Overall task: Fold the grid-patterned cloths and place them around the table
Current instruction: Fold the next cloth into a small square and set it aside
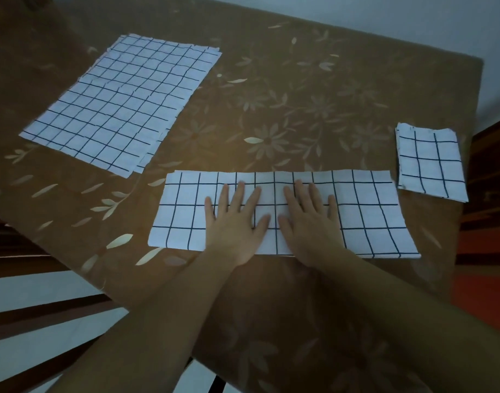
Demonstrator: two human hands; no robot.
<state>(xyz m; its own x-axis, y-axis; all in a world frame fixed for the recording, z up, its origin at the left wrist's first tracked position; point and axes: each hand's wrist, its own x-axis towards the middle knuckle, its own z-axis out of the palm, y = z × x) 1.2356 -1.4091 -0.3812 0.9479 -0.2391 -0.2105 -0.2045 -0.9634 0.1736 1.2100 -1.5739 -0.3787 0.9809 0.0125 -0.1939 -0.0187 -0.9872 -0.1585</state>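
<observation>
A white cloth with a dark grid, folded into a long strip (370,217), lies near the table's front edge. My left hand (234,219) and my right hand (308,219) rest flat on its middle, side by side, fingers spread, gripping nothing. A small folded grid cloth (431,163) sits at the right edge of the table. A stack of unfolded grid cloths (121,106) lies flat at the far left.
The table (285,103) wears a brown cloth with a pale flower print. A dark wooden chair (489,194) stands at the right, and chair slats (44,313) show at the lower left over a light floor.
</observation>
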